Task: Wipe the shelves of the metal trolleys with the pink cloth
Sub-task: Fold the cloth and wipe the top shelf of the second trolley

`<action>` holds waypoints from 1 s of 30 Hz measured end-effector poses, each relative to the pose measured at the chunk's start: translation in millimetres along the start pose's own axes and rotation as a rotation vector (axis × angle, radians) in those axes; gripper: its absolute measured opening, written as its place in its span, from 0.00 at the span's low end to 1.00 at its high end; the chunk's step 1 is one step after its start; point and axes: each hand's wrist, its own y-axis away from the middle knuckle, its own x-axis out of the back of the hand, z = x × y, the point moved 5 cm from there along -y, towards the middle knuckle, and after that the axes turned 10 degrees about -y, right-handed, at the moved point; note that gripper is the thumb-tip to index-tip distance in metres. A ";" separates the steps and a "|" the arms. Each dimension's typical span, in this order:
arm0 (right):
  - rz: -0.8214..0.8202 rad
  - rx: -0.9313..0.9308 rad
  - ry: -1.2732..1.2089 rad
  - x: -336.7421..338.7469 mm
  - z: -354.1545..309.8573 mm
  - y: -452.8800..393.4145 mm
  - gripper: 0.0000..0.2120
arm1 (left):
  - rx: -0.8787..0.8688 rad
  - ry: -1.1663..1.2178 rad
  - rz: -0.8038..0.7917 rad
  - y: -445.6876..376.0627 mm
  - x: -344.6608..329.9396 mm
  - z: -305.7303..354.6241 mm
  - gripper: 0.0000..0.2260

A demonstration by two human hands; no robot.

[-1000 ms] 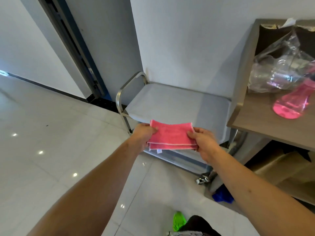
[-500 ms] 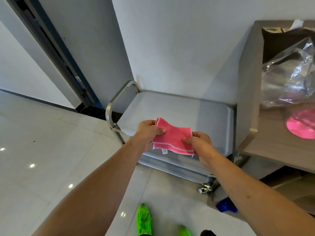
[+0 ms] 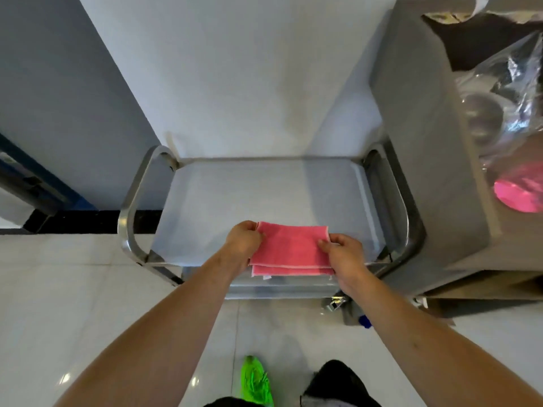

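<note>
A folded pink cloth is stretched flat between both hands over the front edge of the metal trolley's top shelf. My left hand pinches its left edge, and my right hand pinches its right edge. The trolley stands against the white wall, with curved steel handles on both sides. A lower shelf shows just under the cloth.
A taller steel unit stands right of the trolley, holding a crumpled clear plastic bag and a pink bottle. A dark door frame is at left. A caster and my green shoe are on the tiled floor.
I have stepped in front of the trolley, so it now sits square below me. Both hands still hold the cloth, which is spread flatter over the shelf's front edge.
</note>
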 end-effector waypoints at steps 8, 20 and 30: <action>0.406 -0.078 0.024 33.5 45.4 -21.7 0.03 | 0.063 -0.110 -0.080 -41.1 -44.1 -12.7 0.14; 0.535 -0.052 0.215 63.0 37.9 -99.6 0.08 | 0.028 -0.235 -0.070 -113.9 -118.2 20.6 0.13; 0.575 0.064 0.526 47.5 33.4 -105.9 0.22 | -0.211 -0.607 -0.041 -137.8 -138.3 37.0 0.10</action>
